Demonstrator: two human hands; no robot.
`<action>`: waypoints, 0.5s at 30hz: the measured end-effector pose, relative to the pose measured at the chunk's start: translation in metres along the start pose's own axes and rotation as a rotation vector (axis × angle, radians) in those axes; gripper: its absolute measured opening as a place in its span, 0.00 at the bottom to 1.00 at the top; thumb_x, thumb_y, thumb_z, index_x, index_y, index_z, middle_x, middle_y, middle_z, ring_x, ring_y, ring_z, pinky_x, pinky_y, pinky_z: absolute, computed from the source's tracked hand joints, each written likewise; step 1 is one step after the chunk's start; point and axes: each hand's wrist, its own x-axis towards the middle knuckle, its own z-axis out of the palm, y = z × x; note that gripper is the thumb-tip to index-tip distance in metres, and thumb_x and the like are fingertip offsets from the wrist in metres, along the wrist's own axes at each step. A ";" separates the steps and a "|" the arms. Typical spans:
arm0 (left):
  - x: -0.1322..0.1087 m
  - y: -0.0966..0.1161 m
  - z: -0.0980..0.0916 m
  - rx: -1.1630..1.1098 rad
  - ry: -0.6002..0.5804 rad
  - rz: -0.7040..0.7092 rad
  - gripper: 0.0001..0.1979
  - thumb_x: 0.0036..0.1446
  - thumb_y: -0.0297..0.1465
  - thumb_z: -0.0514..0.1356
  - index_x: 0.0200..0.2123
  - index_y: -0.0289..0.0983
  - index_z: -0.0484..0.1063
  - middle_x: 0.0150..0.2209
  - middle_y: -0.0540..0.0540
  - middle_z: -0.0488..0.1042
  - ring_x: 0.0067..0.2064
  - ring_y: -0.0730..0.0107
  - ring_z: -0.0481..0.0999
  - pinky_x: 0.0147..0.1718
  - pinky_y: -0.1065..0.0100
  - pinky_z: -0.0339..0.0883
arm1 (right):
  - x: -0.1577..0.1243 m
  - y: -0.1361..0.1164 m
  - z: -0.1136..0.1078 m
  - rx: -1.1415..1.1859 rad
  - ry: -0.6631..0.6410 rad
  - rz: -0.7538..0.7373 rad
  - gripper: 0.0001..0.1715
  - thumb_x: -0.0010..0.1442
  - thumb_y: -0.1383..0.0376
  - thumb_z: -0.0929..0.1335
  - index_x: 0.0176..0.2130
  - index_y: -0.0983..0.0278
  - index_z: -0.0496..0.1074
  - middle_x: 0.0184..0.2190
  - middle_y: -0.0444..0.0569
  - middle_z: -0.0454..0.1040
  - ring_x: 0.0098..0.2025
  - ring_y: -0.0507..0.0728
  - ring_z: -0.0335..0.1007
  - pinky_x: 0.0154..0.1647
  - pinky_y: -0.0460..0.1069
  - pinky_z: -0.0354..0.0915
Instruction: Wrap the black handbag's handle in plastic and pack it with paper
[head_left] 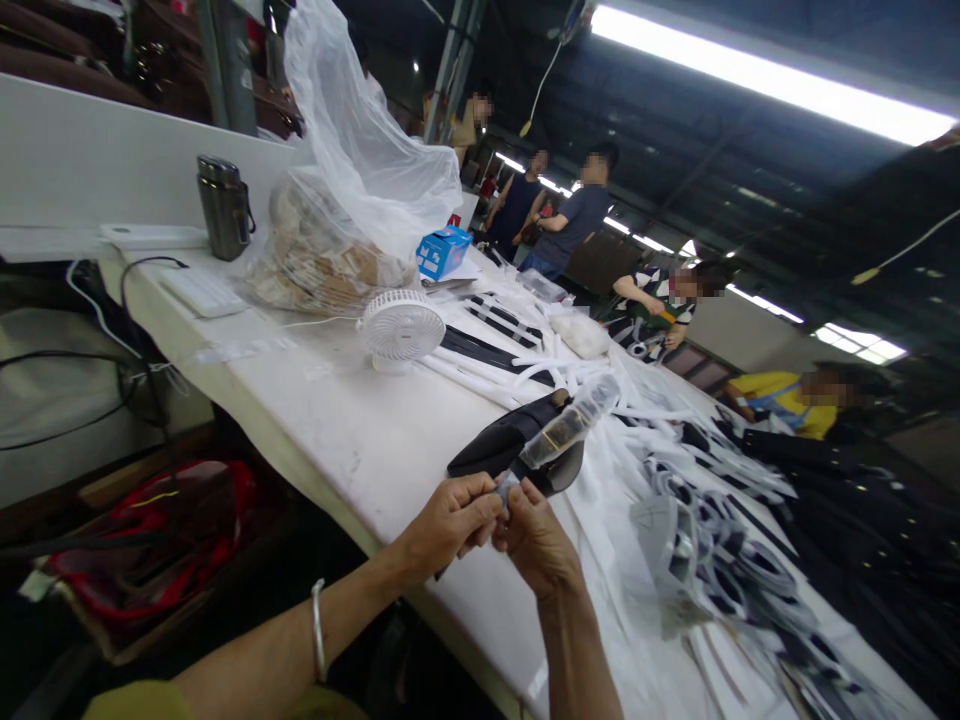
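Observation:
My left hand (459, 515) and my right hand (538, 535) meet over the table's near edge. Fingers of both are closed in a pinch on one end of a clear plastic wrapping (574, 420). Something with a gold-coloured band shows inside the wrapping; its kind is unclear. Just beyond my fingers a black bag-like piece (502, 440) lies on the white table (322, 430), partly covered by the wrapping. A silver bangle (318, 630) circles my left wrist.
A small white fan (401, 330), a big clear plastic bag of brown pieces (322, 250), a dark flask (223, 208) and a blue box (444, 252) stand farther back. White and black strips (697, 540) pile up at right. Several people are beyond the table.

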 end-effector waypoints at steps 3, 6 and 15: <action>0.004 -0.005 -0.001 -0.238 -0.015 -0.095 0.20 0.53 0.48 0.63 0.29 0.36 0.65 0.14 0.58 0.59 0.12 0.85 0.47 0.12 0.76 0.40 | 0.006 0.019 0.005 0.184 0.028 -0.067 0.28 0.38 0.48 0.79 0.28 0.61 0.68 0.20 0.38 0.65 0.20 0.47 0.58 0.18 0.42 0.52; 0.007 -0.010 -0.007 -0.336 0.007 -0.127 0.21 0.51 0.48 0.65 0.29 0.36 0.65 0.14 0.60 0.58 0.12 0.86 0.46 0.11 0.77 0.40 | 0.008 0.026 0.004 0.159 0.036 -0.090 0.24 0.40 0.51 0.79 0.27 0.63 0.71 0.20 0.39 0.68 0.20 0.47 0.58 0.19 0.43 0.53; 0.010 -0.015 -0.003 0.162 0.102 0.003 0.22 0.59 0.50 0.56 0.27 0.36 0.65 0.19 0.54 0.64 0.15 0.81 0.57 0.14 0.77 0.48 | -0.011 0.020 0.020 -0.123 0.224 -0.214 0.27 0.54 0.47 0.71 0.41 0.66 0.79 0.22 0.43 0.73 0.25 0.53 0.67 0.28 0.48 0.67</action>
